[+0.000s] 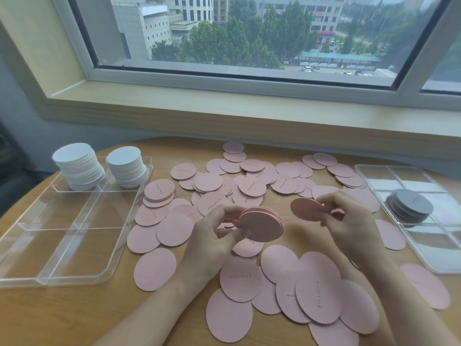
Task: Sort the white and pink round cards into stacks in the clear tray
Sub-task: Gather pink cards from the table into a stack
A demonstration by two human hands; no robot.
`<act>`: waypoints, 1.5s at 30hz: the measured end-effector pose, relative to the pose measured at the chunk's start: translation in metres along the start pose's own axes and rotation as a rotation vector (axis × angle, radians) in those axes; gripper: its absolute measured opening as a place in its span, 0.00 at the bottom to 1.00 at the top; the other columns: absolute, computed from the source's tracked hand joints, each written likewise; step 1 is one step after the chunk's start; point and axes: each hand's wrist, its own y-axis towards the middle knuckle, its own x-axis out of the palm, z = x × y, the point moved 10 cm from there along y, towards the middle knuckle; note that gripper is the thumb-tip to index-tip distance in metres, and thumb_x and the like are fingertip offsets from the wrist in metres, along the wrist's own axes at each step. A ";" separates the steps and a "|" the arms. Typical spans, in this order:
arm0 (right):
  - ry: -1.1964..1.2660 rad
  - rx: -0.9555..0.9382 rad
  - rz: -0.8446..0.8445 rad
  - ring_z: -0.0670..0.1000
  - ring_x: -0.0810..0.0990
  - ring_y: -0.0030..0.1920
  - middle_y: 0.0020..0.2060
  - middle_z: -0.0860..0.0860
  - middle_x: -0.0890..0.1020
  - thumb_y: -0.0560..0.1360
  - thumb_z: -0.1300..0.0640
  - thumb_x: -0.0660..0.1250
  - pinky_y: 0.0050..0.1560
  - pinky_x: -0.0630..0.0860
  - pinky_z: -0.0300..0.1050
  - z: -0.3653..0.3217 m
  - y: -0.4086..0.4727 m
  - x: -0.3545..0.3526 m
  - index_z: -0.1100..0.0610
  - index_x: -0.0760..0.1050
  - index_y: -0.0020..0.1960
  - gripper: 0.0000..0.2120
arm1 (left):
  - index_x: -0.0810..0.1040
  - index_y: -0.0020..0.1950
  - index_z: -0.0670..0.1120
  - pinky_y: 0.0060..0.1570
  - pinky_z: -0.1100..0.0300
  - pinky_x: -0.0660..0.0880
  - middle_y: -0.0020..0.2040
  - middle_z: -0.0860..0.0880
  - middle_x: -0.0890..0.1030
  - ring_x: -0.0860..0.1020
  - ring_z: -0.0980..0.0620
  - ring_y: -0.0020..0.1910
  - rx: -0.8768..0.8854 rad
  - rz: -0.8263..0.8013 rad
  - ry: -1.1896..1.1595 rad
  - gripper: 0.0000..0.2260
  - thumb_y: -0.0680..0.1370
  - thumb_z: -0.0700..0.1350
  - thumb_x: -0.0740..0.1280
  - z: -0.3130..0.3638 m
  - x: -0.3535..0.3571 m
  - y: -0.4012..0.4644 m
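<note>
Loose pink cards (318,288) overlap from the round desk's (50,315) near edge across its middle to the far edge. Above them, the left hand (212,236) grips a small pink stack (262,224) and the right hand (349,221) pinches a single pink card (305,209). At the left edge, the clear tray (74,228) holds two white stacks (126,168) in its far compartments; a second tray (424,248) at the right edge holds a grey stack (411,204).

White stacks (99,168) in clear tray (27,248); pink cards (249,186) scattered on table
</note>
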 end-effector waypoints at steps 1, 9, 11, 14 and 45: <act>0.137 0.005 -0.019 0.53 0.81 0.42 0.43 0.53 0.79 0.71 0.75 0.70 0.43 0.78 0.41 -0.005 -0.001 0.004 0.56 0.80 0.46 0.15 | 0.83 0.56 0.53 0.52 0.54 0.80 0.52 0.52 0.85 0.82 0.51 0.54 0.000 -0.001 0.002 0.14 0.73 0.39 0.76 0.000 0.001 0.000; 0.616 0.056 -0.320 0.54 0.84 0.39 0.42 0.57 0.86 0.75 0.71 0.68 0.43 0.79 0.40 -0.047 -0.029 0.054 0.63 0.83 0.50 0.08 | 0.83 0.51 0.59 0.40 0.61 0.77 0.49 0.49 0.85 0.80 0.53 0.35 -0.042 0.089 -0.022 0.14 0.72 0.42 0.78 -0.005 -0.008 -0.001; 0.626 0.065 -0.362 0.57 0.85 0.42 0.45 0.56 0.87 0.76 0.67 0.68 0.46 0.80 0.43 -0.049 -0.032 0.061 0.62 0.83 0.53 0.08 | 0.82 0.52 0.57 0.37 0.65 0.74 0.49 0.50 0.85 0.77 0.56 0.30 -0.039 0.106 -0.027 0.15 0.74 0.38 0.77 -0.005 -0.010 -0.001; 0.646 0.051 -0.386 0.59 0.85 0.49 0.50 0.57 0.86 0.78 0.67 0.66 0.52 0.81 0.48 -0.050 -0.033 0.063 0.61 0.82 0.57 0.11 | 0.81 0.54 0.52 0.36 0.67 0.72 0.49 0.51 0.85 0.75 0.57 0.32 -0.022 0.111 -0.020 0.13 0.75 0.37 0.76 -0.001 -0.010 -0.002; -0.526 -0.089 -0.133 0.56 0.61 0.76 0.76 0.50 0.65 0.77 0.35 0.58 0.73 0.57 0.55 0.017 0.012 0.043 0.47 0.68 0.74 0.30 | 0.82 0.61 0.62 0.43 0.56 0.82 0.48 0.52 0.84 0.83 0.51 0.45 0.023 0.137 0.015 0.24 0.76 0.33 0.74 0.000 -0.016 0.002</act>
